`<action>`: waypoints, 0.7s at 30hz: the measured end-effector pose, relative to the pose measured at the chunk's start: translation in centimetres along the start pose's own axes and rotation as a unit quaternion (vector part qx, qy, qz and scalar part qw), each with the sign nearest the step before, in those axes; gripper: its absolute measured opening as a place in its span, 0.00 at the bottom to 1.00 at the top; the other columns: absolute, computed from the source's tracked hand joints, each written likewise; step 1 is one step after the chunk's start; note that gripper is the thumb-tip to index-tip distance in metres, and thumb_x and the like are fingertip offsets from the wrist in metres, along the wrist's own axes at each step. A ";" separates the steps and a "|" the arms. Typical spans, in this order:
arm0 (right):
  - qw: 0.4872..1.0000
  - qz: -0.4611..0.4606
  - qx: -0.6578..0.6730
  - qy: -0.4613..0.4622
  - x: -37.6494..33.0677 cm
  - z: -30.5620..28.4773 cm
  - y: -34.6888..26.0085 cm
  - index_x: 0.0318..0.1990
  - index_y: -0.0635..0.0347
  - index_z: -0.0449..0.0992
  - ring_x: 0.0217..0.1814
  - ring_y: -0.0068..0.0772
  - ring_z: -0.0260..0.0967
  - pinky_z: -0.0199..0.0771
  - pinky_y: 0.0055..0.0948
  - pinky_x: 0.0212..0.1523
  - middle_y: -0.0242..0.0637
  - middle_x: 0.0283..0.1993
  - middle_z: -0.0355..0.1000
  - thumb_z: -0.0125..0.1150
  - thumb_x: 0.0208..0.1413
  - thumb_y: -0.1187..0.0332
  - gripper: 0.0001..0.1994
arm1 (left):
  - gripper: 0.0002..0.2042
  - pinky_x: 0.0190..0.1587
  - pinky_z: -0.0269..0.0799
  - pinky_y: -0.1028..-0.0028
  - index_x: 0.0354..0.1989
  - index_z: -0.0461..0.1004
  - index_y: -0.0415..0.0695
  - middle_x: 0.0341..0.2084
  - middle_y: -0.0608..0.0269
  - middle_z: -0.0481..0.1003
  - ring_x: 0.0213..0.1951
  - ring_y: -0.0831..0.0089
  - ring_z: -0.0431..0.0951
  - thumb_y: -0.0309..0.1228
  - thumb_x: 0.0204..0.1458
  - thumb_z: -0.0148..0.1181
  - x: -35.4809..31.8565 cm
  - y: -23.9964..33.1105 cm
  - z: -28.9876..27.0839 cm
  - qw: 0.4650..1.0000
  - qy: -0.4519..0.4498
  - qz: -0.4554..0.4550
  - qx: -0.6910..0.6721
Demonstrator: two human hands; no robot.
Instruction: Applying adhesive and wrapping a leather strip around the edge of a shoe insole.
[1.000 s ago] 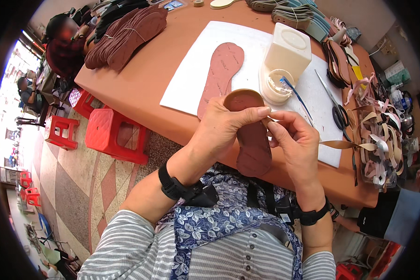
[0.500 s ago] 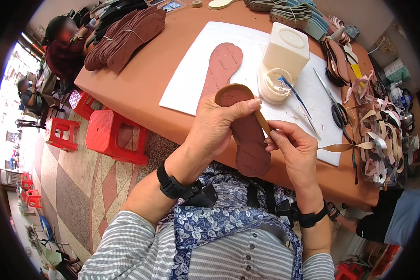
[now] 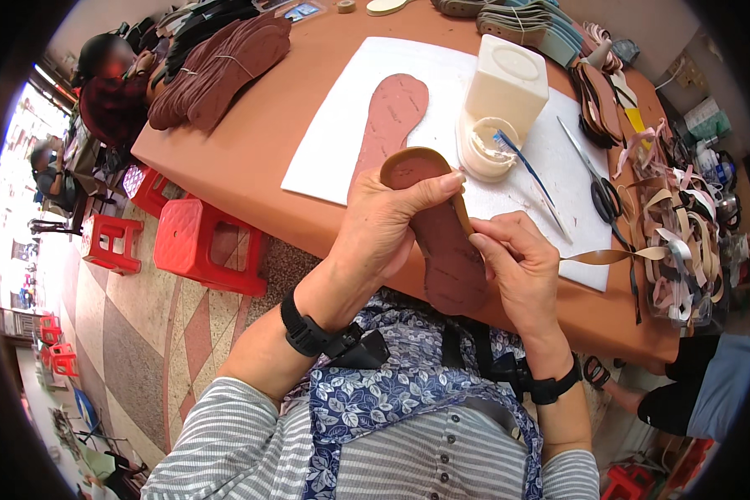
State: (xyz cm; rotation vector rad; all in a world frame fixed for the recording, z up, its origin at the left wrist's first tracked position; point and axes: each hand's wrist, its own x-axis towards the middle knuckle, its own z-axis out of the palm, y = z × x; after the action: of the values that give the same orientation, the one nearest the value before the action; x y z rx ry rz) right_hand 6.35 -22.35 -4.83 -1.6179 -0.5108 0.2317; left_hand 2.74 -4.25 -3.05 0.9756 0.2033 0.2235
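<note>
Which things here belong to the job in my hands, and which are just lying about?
Job in hand:
dark red insole, in your left hand
tan edging strip, pinched by your right hand
probably the paste pot, blue toothbrush-style brush, scissors, second red insole

Seemingly just about:
red plastic stools
tape roll

Bright, even light with blown-out glare far left, curved fisheye edges.
</note>
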 end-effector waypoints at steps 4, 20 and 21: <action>0.999 -0.008 -0.048 -0.009 0.0 -0.1 -0.3 0.43 0.65 0.83 0.32 0.20 0.70 0.70 0.21 0.33 0.33 0.35 0.73 0.66 0.57 0.77 0.08 | 0.12 0.47 0.79 0.64 0.41 0.77 0.35 0.34 0.55 0.80 0.39 0.63 0.82 0.26 0.52 0.69 -0.6 0.0 0.1 1.000 0.000 -0.009 0.004; 0.999 0.038 -0.028 -0.007 0.2 0.0 -1.2 0.40 0.67 0.80 0.35 0.22 0.72 0.71 0.23 0.33 0.35 0.35 0.74 0.63 0.59 0.77 0.04 | 0.08 0.44 0.78 0.72 0.38 0.79 0.38 0.34 0.57 0.82 0.38 0.71 0.82 0.21 0.49 0.69 -0.5 -1.8 0.1 0.998 -0.056 -0.005 0.031; 0.999 0.024 -0.036 -0.003 0.2 0.0 -1.3 0.40 0.66 0.80 0.35 0.24 0.73 0.71 0.24 0.34 0.36 0.35 0.74 0.63 0.58 0.77 0.05 | 0.08 0.45 0.78 0.72 0.38 0.79 0.38 0.34 0.56 0.82 0.38 0.71 0.82 0.21 0.50 0.69 -0.4 -1.7 0.0 0.998 -0.052 -0.013 0.023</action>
State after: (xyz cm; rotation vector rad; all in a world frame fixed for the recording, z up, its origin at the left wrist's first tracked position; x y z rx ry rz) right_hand 6.30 -22.21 -3.57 -1.7019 -0.4893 0.2569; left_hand 2.51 -5.30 -4.45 1.0271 0.1264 0.1453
